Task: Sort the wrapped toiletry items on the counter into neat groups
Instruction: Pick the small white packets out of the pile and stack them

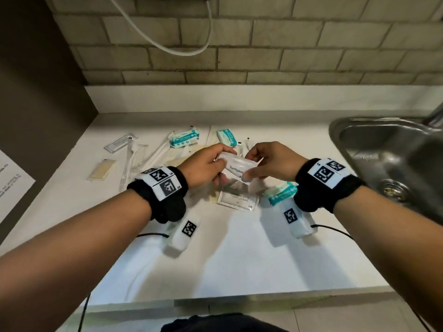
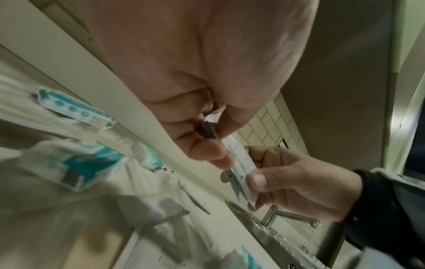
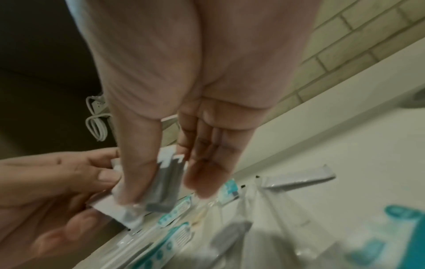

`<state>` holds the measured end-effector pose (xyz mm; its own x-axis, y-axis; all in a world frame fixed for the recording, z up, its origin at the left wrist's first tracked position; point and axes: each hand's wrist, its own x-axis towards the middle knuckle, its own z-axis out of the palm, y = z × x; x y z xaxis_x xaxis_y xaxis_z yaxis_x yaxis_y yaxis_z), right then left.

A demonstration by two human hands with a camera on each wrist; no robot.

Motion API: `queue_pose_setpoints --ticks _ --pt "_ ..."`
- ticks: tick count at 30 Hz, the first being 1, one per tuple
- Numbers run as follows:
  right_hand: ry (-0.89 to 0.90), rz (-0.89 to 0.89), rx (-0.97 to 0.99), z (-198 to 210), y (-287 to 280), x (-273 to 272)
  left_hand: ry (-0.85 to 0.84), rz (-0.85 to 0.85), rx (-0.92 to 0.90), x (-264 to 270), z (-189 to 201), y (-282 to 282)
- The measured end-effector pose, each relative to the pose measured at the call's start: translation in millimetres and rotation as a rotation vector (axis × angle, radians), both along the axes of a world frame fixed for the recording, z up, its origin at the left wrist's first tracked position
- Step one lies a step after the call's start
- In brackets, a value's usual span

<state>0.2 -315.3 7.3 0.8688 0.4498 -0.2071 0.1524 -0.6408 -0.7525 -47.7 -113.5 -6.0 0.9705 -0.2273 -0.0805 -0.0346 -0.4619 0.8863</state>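
A white wrapped packet printed "Toothpaste" (image 1: 236, 167) is held above the counter between both hands. My left hand (image 1: 223, 164) pinches its left end with thumb and fingers. My right hand (image 1: 249, 166) pinches its right end, thumb on top. In the left wrist view the packet (image 2: 239, 160) appears edge-on, as thin layers. The right wrist view shows my thumb pressed on flat grey-and-white packets (image 3: 165, 183) stacked together. On the white counter (image 1: 239, 259) lie teal wrapped packs (image 1: 184, 138) (image 1: 226, 136) (image 1: 281, 191), clear-wrapped toothbrushes (image 1: 134, 161), a flat sachet (image 1: 237, 198) and a yellowish packet (image 1: 103, 170).
A steel sink (image 1: 383, 144) is set into the counter at the right, close to my right wrist. A printed sheet (image 1: 12, 178) lies at the left edge. The tiled wall and a hanging white cable (image 1: 167, 47) stand behind. A small labelled sachet (image 1: 121, 142) lies at the back left.
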Motion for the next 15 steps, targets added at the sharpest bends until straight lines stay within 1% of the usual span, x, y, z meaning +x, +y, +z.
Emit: queue_pose_setpoints --ticks 1,3,5,6,7,9,12,15 --pt "-0.034 0.001 -0.09 0.0 -7.1 2.5 -0.016 0.016 0.003 5.2 2.7 -1.5" --pt "-0.083 -0.013 -0.364 -1.7 -23.3 4.8 -0.025 0.058 -0.015 16.1 7.0 -2.8" --pt "-0.076 -0.053 -0.6 -8.8 -36.7 3.5 -0.021 0.101 -0.069 26.2 7.1 -0.2" --pt "-0.042 -0.069 -0.67 -14.5 -41.0 2.9 -0.022 0.12 -0.095 30.2 6.2 1.9" --pt "0.004 -0.083 -0.707 -19.2 -42.9 1.8 -0.021 0.139 -0.108 33.5 5.3 3.7" --pt "0.07 -0.09 -0.713 -24.6 -38.7 -1.3 -0.017 0.155 -0.116 38.5 4.7 4.9" --pt "0.047 -0.066 -0.697 -26.9 -20.0 -4.3 -0.001 0.152 -0.106 43.8 -0.1 6.5" --pt "0.032 -0.061 -0.655 -35.0 -0.2 7.7 0.021 0.146 -0.093 49.3 -5.3 10.7"
